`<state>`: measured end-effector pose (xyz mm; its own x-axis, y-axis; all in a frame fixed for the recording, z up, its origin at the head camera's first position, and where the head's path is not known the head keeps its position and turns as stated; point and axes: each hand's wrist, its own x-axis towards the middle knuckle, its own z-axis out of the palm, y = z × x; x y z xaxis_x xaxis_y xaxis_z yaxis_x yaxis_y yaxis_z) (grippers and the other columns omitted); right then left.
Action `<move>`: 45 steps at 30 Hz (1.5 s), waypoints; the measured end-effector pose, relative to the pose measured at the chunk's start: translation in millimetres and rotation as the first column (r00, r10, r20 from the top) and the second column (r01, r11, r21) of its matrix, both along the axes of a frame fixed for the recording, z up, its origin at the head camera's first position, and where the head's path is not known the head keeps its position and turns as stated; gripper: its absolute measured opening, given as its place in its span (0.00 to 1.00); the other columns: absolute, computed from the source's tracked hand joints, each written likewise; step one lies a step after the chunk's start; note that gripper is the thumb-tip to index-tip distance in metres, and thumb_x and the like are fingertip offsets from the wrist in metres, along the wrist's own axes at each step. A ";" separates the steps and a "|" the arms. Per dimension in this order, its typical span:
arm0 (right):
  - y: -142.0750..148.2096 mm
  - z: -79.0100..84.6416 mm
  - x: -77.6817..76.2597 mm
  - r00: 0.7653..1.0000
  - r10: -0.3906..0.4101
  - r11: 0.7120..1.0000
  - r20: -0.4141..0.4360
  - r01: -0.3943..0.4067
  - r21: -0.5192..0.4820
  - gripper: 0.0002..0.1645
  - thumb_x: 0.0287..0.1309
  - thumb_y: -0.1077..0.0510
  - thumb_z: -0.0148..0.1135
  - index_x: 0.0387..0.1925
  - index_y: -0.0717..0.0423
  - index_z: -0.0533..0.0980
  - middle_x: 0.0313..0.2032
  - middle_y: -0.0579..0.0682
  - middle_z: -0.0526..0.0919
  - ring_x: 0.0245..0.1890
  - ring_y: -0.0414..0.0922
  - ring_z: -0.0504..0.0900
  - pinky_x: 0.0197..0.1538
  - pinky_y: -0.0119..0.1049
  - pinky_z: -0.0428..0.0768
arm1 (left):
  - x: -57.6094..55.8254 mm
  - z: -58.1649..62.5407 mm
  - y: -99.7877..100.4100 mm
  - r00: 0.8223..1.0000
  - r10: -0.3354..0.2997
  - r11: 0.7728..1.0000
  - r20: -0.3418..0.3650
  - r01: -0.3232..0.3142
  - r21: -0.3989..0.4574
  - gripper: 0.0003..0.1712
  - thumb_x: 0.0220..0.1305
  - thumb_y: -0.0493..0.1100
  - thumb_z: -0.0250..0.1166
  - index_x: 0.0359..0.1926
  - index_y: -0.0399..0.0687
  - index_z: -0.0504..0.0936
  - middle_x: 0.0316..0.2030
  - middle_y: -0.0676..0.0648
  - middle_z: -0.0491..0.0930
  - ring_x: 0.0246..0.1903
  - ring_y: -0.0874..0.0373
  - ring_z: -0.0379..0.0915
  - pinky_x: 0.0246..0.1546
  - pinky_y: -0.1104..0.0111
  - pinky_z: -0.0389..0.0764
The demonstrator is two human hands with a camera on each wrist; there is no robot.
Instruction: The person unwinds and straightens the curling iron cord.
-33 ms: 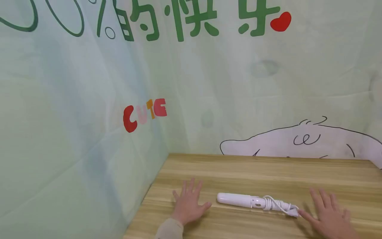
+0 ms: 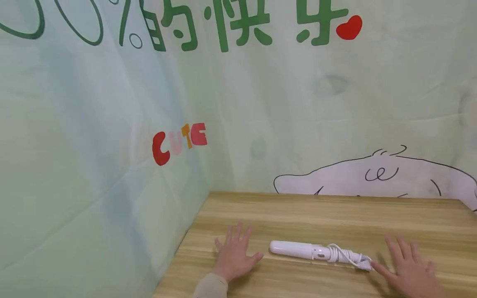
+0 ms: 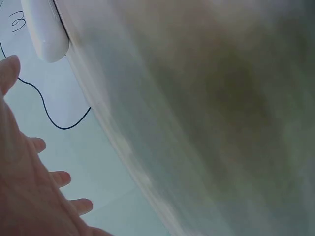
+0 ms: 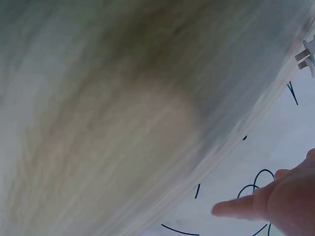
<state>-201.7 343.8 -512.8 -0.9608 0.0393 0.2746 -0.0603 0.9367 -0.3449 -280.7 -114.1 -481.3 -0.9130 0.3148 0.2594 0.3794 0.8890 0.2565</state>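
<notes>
Wand lying on tabletop. Left hand beside wand's rounded end, right hand by wand's plug; both spread, gripping nothing. Looks pre-grasp; next move likely calls for grip on wand.

Your surface is that wood-look kind, streaky brown grain running sideways. You've got a white wand-shaped gadget lying on it, white cord wound round the end on your right.
</notes>
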 end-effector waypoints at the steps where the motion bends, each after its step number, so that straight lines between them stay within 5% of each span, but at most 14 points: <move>1: 1.1 0.1 0.9 1.000 0.000 1.000 0.009 0.000 -0.003 0.58 0.64 0.31 0.54 0.77 0.58 0.39 0.70 0.76 0.46 0.66 0.81 0.38 0.44 0.88 0.39 | -0.3 0.2 1.3 1.000 -0.001 1.000 0.003 0.001 0.002 0.47 0.62 0.70 0.57 0.74 0.51 0.62 0.74 0.37 0.54 0.70 0.28 0.46 0.52 0.21 0.45; 9: 11.8 10.5 5.2 1.000 0.005 0.999 0.031 -0.004 -0.038 0.57 0.66 0.34 0.53 0.77 0.61 0.39 0.69 0.78 0.42 0.62 0.84 0.44 0.40 0.87 0.46 | -7.5 3.0 13.8 1.000 -0.018 1.000 0.013 0.017 0.016 0.46 0.63 0.70 0.57 0.74 0.51 0.62 0.73 0.36 0.55 0.68 0.27 0.50 0.54 0.22 0.46; 16: -0.8 11.3 5.9 0.997 0.039 0.998 -0.061 -0.042 -0.041 0.54 0.62 0.37 0.62 0.73 0.66 0.50 0.65 0.79 0.53 0.59 0.79 0.56 0.42 0.84 0.56 | -3.9 3.8 6.4 0.999 -0.019 0.999 0.046 0.017 0.038 0.45 0.63 0.68 0.60 0.73 0.51 0.63 0.72 0.35 0.55 0.68 0.29 0.51 0.52 0.22 0.48; 22: -15.3 22.1 0.6 0.970 0.113 0.993 -0.216 -0.120 -0.017 0.48 0.53 0.46 0.73 0.64 0.72 0.64 0.57 0.77 0.67 0.51 0.76 0.69 0.45 0.74 0.67 | -4.0 9.4 8.6 0.991 -0.070 0.994 0.115 0.059 0.097 0.47 0.62 0.66 0.62 0.74 0.48 0.60 0.71 0.33 0.57 0.67 0.30 0.54 0.53 0.25 0.53; 29: -33.7 39.3 3.8 0.966 0.193 0.980 -0.172 -0.199 -0.019 0.31 0.43 0.63 0.77 0.49 0.72 0.76 0.42 0.68 0.79 0.40 0.66 0.80 0.42 0.61 0.77 | -6.3 20.4 31.8 0.965 -0.150 0.980 0.213 0.116 0.164 0.47 0.59 0.57 0.70 0.74 0.47 0.61 0.69 0.37 0.63 0.66 0.36 0.60 0.56 0.36 0.66; 39: -62.3 41.3 0.0 0.957 0.236 0.970 -0.169 -0.242 -0.018 0.25 0.34 0.68 0.79 0.40 0.65 0.81 0.35 0.57 0.79 0.33 0.54 0.80 0.36 0.53 0.79 | -11.7 26.4 78.2 0.955 -0.211 0.975 0.207 0.221 -0.026 0.49 0.54 0.59 0.74 0.73 0.54 0.64 0.68 0.45 0.67 0.67 0.44 0.61 0.60 0.46 0.68; 45: -71.8 40.6 -3.5 0.962 0.229 0.972 -0.150 -0.234 -0.017 0.24 0.34 0.67 0.79 0.40 0.64 0.81 0.33 0.53 0.79 0.31 0.49 0.79 0.34 0.49 0.78 | -12.7 26.9 109.4 0.956 -0.216 0.958 0.197 0.246 -0.145 0.48 0.53 0.62 0.73 0.73 0.62 0.64 0.67 0.51 0.68 0.66 0.49 0.62 0.58 0.42 0.67</move>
<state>-205.2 272.0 -472.2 -0.8943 -0.1675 0.4149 -0.3262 0.8788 -0.3482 -293.4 -4.6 -454.4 -0.8365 0.5474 0.0255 0.5413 0.8181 0.1943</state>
